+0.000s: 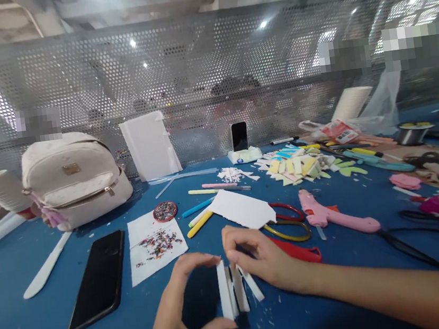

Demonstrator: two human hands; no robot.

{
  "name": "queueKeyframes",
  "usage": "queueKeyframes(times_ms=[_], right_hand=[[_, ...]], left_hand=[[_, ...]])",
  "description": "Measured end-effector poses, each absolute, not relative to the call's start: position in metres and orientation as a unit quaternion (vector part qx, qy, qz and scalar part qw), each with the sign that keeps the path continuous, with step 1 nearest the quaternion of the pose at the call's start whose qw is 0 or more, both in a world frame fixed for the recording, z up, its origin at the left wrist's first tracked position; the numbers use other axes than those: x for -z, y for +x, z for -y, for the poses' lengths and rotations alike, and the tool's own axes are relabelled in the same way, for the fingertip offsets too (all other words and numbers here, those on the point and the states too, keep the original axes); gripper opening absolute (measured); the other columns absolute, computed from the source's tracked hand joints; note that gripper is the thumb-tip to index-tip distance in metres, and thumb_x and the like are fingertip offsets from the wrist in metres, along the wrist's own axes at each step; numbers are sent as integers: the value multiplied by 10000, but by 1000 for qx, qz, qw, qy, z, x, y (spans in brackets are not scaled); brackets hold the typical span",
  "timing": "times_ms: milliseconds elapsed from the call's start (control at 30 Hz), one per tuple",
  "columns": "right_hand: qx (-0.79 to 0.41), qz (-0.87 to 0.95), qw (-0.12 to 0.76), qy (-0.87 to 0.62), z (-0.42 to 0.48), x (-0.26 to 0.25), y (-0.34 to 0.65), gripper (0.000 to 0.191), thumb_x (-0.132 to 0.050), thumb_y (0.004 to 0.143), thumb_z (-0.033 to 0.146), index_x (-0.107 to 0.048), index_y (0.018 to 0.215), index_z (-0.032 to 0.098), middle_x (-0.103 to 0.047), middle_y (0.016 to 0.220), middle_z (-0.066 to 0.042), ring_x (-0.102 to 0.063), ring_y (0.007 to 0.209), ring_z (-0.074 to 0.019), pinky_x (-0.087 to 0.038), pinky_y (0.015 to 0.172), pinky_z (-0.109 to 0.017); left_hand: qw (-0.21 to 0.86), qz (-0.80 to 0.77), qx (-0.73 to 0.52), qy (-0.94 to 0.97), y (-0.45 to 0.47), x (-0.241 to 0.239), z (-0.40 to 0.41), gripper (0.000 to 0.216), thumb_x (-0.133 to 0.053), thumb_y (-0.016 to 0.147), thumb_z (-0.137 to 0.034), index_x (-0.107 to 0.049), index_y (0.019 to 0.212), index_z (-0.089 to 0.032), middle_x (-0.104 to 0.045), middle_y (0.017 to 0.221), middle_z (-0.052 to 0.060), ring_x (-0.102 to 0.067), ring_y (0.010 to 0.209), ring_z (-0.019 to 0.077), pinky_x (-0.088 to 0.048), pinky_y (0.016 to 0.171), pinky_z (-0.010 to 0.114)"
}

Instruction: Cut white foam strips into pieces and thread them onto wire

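My left hand curves around several short white strips, its index finger at their upper end and its thumb at the lower end. The strips stand side by side with narrow gaps. My right hand has its fingers drawn together at the top of another white strip, which slants away from the rest at the right. Whether these are card or foam I cannot tell. Behind my right hand lies a larger white sheet piece, partly over the handles of scissors.
A pink glue gun with a cord lies at the right. Paper scraps are heaped behind. To the left are a black phone, a paper with dark bits, a white knife and a pale backpack. Markers lie mid-table.
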State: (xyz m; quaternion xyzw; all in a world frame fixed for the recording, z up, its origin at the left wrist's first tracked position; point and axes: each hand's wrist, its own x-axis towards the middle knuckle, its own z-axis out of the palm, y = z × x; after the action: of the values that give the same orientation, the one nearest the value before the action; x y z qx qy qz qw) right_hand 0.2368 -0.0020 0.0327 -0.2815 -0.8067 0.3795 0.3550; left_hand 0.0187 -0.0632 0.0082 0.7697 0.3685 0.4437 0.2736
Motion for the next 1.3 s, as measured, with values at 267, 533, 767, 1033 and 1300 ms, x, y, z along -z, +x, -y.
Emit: queueKeyframes(times_ms=[267, 533, 767, 1033, 1300], right_hand=[[-131, 826, 188, -515, -141, -77, 286, 234, -602, 992, 316, -631, 1156, 151, -657, 1149, -78, -662, 968, -213, -567, 839, -408], [-33, 793, 93, -601, -199, -77, 295, 321, -622, 982, 317, -592, 1262, 162, -619, 1258, -95, -650, 1054, -249, -568, 874, -444], [14, 791, 102, -603, -187, -88, 293, 292, -605, 993, 314, -601, 1252, 178, -616, 1269, -99, -648, 1052, -237, -565, 884, -437], [-74, 872, 119, -470, -92, -87, 262, 165, -567, 1001, 297, -707, 1029, 215, -722, 1003, -44, -669, 880, -197, -533, 777, -339], [-165, 931, 109, -308, 5, -56, 252, 440, -781, 784, 525, -665, 1015, 168, -661, 1025, -82, -596, 958, -267, -462, 794, -361]], left_hand=[[163, -430, -302, 835, 2, -8, 51, 611, -732, 862, -234, -411, 1370, -343, -601, 1317, 64, -544, 1214, 325, -439, 1039, 525], [118, -448, -266, 845, -2, -8, 46, 624, -739, 841, -214, -403, 1360, -305, -614, 1304, 67, -533, 1199, 331, -430, 1027, 527], [104, -455, -251, 848, -4, -7, 44, 733, -779, 813, -261, -352, 1407, -308, -639, 1259, 62, -540, 1174, 341, -403, 1044, 560], [87, -427, -234, 869, 0, -9, 43, 806, -764, 753, -606, -437, 1402, -257, -591, 1312, 139, -532, 1208, 398, -353, 1077, 621], [145, -409, -221, 873, 18, -12, 44, 817, -793, 731, -589, -431, 1378, -245, -615, 1297, 139, -562, 1208, 383, -304, 1108, 668]])
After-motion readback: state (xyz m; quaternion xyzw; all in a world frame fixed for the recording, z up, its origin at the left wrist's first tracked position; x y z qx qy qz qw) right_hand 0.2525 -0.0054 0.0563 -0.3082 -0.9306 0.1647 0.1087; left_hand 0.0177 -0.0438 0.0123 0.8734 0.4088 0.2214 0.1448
